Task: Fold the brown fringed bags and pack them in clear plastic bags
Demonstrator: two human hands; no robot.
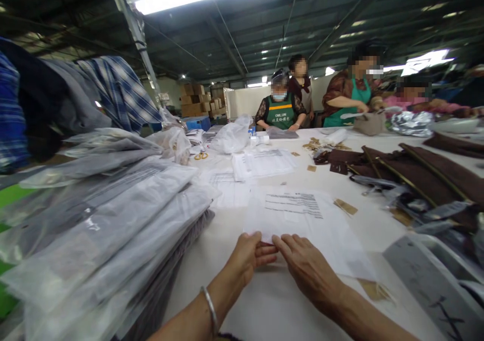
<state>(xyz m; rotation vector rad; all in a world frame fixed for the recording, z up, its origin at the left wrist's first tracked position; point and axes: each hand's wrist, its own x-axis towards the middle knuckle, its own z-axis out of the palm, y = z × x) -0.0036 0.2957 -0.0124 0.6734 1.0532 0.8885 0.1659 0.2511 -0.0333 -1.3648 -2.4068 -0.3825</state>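
A clear plastic bag (302, 235) printed with dark text lies flat on the white table in front of me. My left hand (249, 258) pinches its near edge between thumb and fingers. Close beside it, my right hand (308, 265) has its fingers bent over the same edge, the two hands' fingertips almost meeting. A small reddish-brown strip shows between them, too little to name. Farther up the table lie more printed plastic bags (262, 163). A brown paper tag (346, 206) rests at the bag's right side.
A tall pile of bagged grey items (113, 220) leans at the left. Scissors with yellow handles (201, 156) lie beyond it. Brown zippered pieces (412, 172) and a grey bin (427, 280) take up the right. Several co-workers, one in a green apron (280, 111), are across the table.
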